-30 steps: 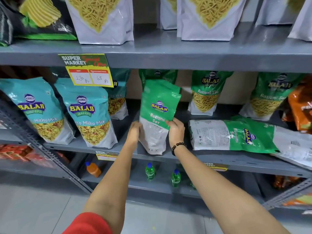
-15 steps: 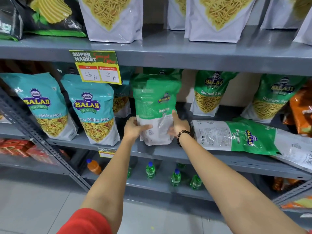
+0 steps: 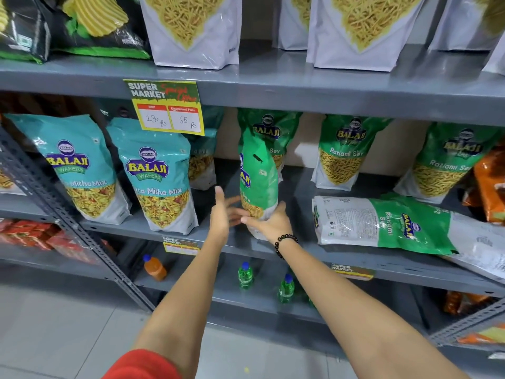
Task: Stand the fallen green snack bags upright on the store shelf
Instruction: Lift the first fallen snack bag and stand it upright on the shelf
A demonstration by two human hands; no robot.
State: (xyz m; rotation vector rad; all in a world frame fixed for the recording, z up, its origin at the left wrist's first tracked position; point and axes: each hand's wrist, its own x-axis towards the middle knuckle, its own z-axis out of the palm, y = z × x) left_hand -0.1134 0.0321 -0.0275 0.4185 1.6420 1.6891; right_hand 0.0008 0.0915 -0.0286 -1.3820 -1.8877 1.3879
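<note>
A green Ratlami Sev snack bag (image 3: 258, 176) stands upright on the grey middle shelf (image 3: 297, 187), turned nearly edge-on to me. My right hand (image 3: 269, 224), with a bead bracelet at the wrist, grips its lower end. My left hand (image 3: 222, 212) hovers just left of the bag's base with fingers spread, holding nothing. To the right, another green snack bag (image 3: 382, 222) lies flat on its side, and a second fallen bag (image 3: 481, 250) lies partly under it and overhangs the shelf edge. Green bags (image 3: 347, 151) stand upright along the back.
Teal Mitha Mix bags (image 3: 155, 173) stand at the left of the same shelf. A price tag (image 3: 166, 105) hangs from the upper shelf, which holds white snack bags. Orange packets (image 3: 489, 181) crowd the far right. Small bottles (image 3: 244, 274) sit on the shelf below.
The green bag has turned from facing me to nearly edge-on and sits further back. My left hand has let go of it and opened; my right hand still holds its base.
</note>
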